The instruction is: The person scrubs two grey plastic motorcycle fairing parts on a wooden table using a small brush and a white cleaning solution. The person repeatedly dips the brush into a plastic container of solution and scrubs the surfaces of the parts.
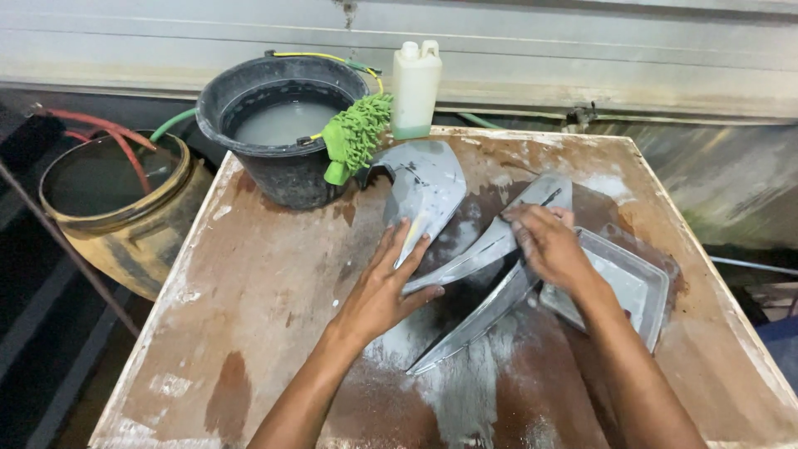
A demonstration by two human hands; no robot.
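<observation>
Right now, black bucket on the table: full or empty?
Nearly full. The black bucket stands upright at the table's back left corner, with cloudy grey water close below its rim. A green mop head drapes over its edge.

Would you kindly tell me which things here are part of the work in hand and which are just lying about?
In use: left hand and right hand on the grey panel; tray beside it.
Lying about: bucket, green mitt, bottle, barrel, hoses.

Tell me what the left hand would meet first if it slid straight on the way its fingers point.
Probably the curved grey panel under the left hand's fingertips; beyond it, the white plastic jug, though depth is unclear.
</observation>
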